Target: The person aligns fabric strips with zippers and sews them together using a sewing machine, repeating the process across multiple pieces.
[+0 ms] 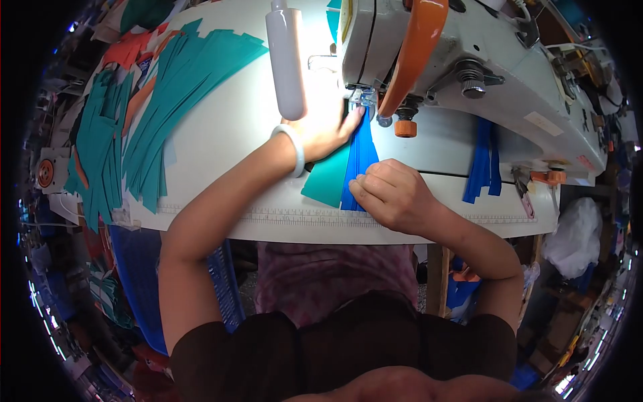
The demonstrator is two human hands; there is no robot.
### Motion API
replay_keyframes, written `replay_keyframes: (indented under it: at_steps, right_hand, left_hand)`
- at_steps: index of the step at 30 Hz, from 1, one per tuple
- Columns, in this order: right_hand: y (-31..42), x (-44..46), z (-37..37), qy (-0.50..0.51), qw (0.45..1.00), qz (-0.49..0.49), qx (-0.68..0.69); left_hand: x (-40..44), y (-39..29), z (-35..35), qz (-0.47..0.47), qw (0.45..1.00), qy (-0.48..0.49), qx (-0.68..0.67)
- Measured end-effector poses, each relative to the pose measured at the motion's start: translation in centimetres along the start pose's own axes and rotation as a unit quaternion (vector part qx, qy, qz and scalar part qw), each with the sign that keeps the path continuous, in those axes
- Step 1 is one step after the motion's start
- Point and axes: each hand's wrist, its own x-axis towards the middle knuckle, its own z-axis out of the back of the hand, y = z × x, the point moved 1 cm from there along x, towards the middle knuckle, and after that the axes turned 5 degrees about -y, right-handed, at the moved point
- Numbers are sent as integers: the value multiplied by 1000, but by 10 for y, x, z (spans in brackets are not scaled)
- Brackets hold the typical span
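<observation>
A blue fabric strip (362,151) with lengthwise lines, perhaps a zipper, runs toward me from the sewing machine's presser foot (363,98). Beside and partly under it lies a green fabric piece (328,179). My left hand (321,130) rests flat on the work, left of the foot, fingers stretched out and partly washed out by the light. Its thumb touches the blue strip close to the foot. Nearer the table edge, my right hand (392,195) is closed at the right side of the blue strip, its fingertips curled against it.
Piles of green strips (181,100) cover the table's left side. A white lamp (286,63) hangs over my left hand. The sewing machine (469,67) fills the upper right, with more blue strips (482,164) beneath its arm. Small snips (524,194) lie at the right edge.
</observation>
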Motion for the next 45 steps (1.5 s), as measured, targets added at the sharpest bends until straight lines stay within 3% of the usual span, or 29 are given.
replay_keyframes:
  at_steps: [4, 8, 9, 11, 13, 14, 15, 18, 23, 28, 31, 33, 34, 36, 38, 39, 43, 45]
  right_hand:
    - [3, 1, 0, -4, 1000, 10, -13]
    - [3, 2, 5, 23, 999, 4, -26]
    - [2, 2, 7, 23, 999, 2, -29]
    - [-4, 3, 12, -6, 992, -100, 70]
    - [-8, 5, 16, -39, 963, -201, 173]
    - [-11, 7, 18, -43, 963, -203, 171]
    - [-16, 9, 20, -21, 937, -274, 215]
    - [-24, 13, 25, 48, 817, -468, 334]
    - [-24, 13, 20, -53, 789, -479, 382]
    - [-17, 23, 32, -41, 811, -485, 324]
    - [-12, 23, 36, -37, 822, -476, 310]
    - [-10, 25, 41, -37, 835, -464, 295]
    - [-7, 23, 41, -49, 864, -420, 273]
    - [-4, 15, 36, -66, 895, -367, 246]
    - [2, 10, 30, -50, 968, -179, 168]
    - [3, 7, 25, -50, 968, -179, 171]
    - [20, -7, 5, 17, 1000, -14, -15]
    - [21, -7, -1, -2, 1000, -11, -8]
  left_hand:
    - [11, 4, -14, -16, 999, 15, 38]
    - [20, 1, -9, 47, 997, 47, 39]
    - [17, -3, 1, 74, 995, 71, -12]
    - [2, -11, 25, 95, 989, 96, -63]
    - [-22, -23, 49, -56, 983, -116, -129]
    - [-28, -26, 52, -61, 983, -115, -129]
    - [-34, -28, 53, -26, 974, -70, -215]
    - [-46, -30, 53, 82, 884, 65, -456]
    - [-47, -34, 54, 127, 892, 71, -429]
    - [-49, -39, 53, 136, 891, 47, -430]
    - [-53, -41, 55, 121, 900, 53, -416]
    - [-58, -59, 73, -35, 966, -95, -238]
    - [-61, -58, 76, -39, 966, -103, -234]
    - [-72, -50, 77, -90, 977, -94, -171]
    - [-84, -44, 77, -131, 983, -69, -111]
    - [-84, -41, 77, -129, 983, -67, -110]
    - [-82, -34, 75, -126, 977, -27, -168]
    - [-85, -34, 71, -131, 978, -13, -163]
